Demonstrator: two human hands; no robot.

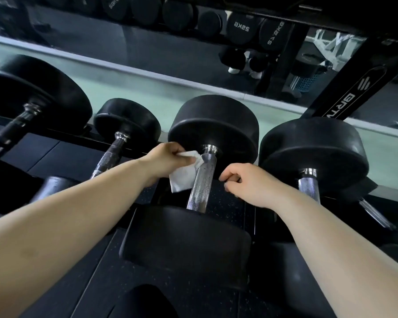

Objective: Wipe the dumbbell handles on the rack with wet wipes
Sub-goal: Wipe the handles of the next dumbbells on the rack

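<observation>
A black dumbbell lies on the rack in the middle of the head view, its knurled chrome handle [202, 180] running between the far head [213, 125] and the near head [184, 244]. My left hand [168, 160] pinches a white wet wipe [184, 174] that hangs against the left side of the handle near its far end. My right hand [246, 182] is just right of the handle with its fingers curled; I cannot tell whether they hold anything.
Other dumbbells sit alongside: chrome handles at the left [109, 157], far left [14, 127] and right [309, 183]. A black rack upright [345, 97] rises at the right. A mirror behind reflects more dumbbells [241, 27]. Dark speckled floor lies below.
</observation>
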